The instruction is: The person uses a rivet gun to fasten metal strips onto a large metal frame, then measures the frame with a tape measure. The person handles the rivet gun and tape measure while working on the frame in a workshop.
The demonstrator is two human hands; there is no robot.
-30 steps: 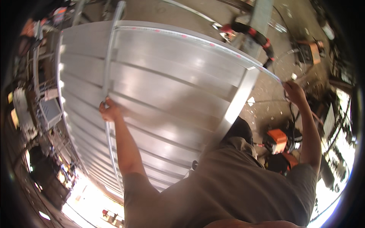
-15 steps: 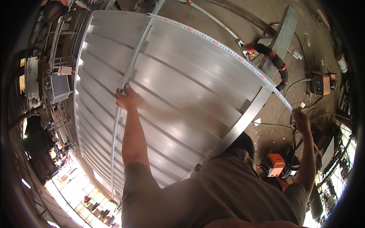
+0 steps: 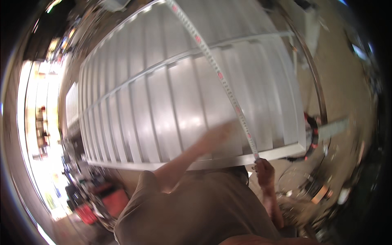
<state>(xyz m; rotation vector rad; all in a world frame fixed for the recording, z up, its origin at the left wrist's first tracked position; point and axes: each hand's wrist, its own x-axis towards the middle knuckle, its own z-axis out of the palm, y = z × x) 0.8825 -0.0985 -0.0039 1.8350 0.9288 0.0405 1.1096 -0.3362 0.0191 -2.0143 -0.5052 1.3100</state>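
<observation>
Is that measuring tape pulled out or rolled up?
Pulled out. The measuring tape runs across the ribbed metal panel, its near end pinched by the right hand at the panel's edge.

A metal workshop: a large ribbed steel panel (image 3: 171, 106), cluttered concrete floor (image 3: 347, 98), scattered tools

Ribbed sheet panel (image 3: 163, 102), centre of frame: bare metal, silvery, semi-gloss, with soft glare streaks along the smooth ribs. Frame rail (image 3: 228, 161) along its lower edge: same pale metal, flatter sheen. Tape measure blade (image 3: 220, 75) across the panel: thin, whitish coated strip, red marks, slight gloss. Shirt (image 3: 192, 212), bottom centre: brown cloth, matt, creased. Floor (image 3: 347, 94), right: dull, rough-looking.
</observation>
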